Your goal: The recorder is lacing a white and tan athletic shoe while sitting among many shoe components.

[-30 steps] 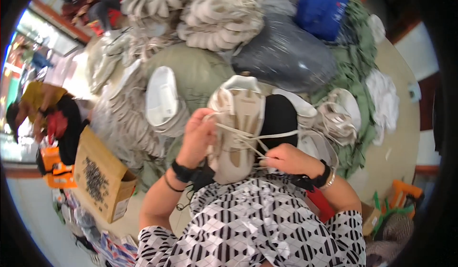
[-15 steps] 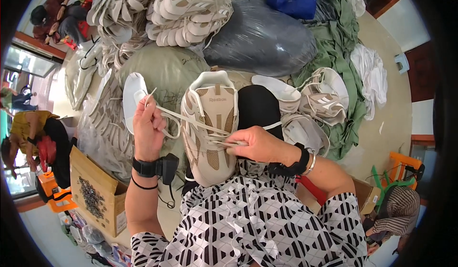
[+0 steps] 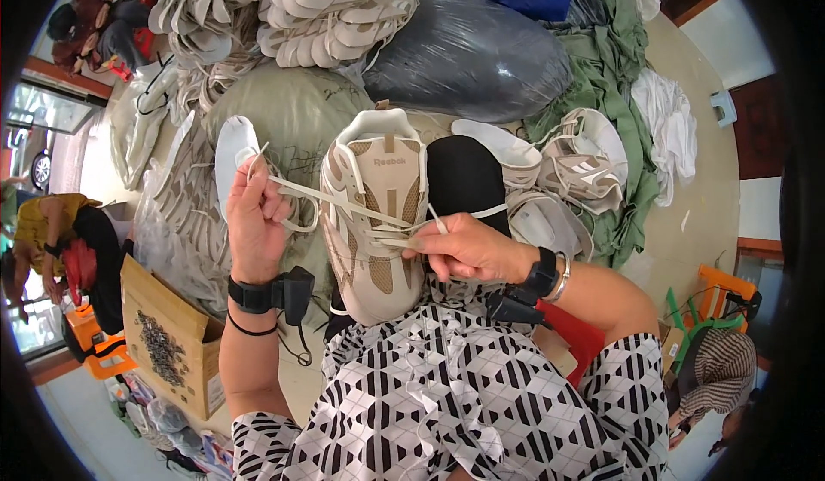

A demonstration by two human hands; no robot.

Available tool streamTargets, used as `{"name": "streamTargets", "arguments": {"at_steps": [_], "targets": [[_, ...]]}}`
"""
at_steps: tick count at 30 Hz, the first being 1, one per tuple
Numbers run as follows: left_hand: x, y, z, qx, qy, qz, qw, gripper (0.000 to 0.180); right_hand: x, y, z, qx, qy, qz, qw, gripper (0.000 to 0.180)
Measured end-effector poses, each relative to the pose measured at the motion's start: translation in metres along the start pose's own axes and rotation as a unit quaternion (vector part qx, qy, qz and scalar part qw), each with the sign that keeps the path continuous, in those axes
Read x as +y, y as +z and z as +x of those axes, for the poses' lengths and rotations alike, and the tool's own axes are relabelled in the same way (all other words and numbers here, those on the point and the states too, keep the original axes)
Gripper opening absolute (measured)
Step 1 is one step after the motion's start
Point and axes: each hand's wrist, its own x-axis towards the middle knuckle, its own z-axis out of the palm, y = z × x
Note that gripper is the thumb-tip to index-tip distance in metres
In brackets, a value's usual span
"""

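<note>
With the left hand (image 3: 254, 223) fingers pinched on the taut lace (image 3: 322, 196) and the right hand (image 3: 468, 249) fingers clamped on its other end, uneven pull could have slipped an eyelet on the shoe (image 3: 375, 214).

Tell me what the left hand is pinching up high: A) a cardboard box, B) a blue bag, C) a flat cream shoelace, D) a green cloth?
C: the left hand pinches a flat cream shoelace that runs across to the beige and white sports shoe, where the right hand holds the laces.
</note>
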Motion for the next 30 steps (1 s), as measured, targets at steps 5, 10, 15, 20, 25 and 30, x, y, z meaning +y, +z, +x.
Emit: {"name": "streamTargets", "arguments": {"at_steps": [5,10,15,20,25,30], "targets": [[0.03,-0.024,0.005,0.031,0.053,0.02,0.998,0.007,0.015,0.009,-0.007,0.147,-0.368,-0.447,0.802,0.01],[0.075,-0.085,0.024,0.095,0.134,-0.001,0.986,0.012,0.024,-0.004,-0.007,0.248,-0.475,-0.473,0.7,0.011],[0.072,-0.099,0.031,0.138,0.115,0.08,0.98,0.011,0.012,0.0,-0.002,0.285,-0.371,-0.538,0.701,0.014],[0.052,-0.121,0.03,0.139,0.078,0.235,0.959,0.011,-0.007,-0.039,-0.037,0.152,-0.158,-0.316,0.923,0.019],[-0.032,-0.175,0.012,0.097,0.109,0.574,0.806,0.028,-0.002,-0.098,-0.063,0.267,-0.175,-0.104,0.942,0.023],[-0.038,-0.04,-0.037,0.035,0.158,0.471,0.867,0.014,0.016,-0.12,-0.05,0.393,-0.189,-0.276,0.856,0.024]]}}
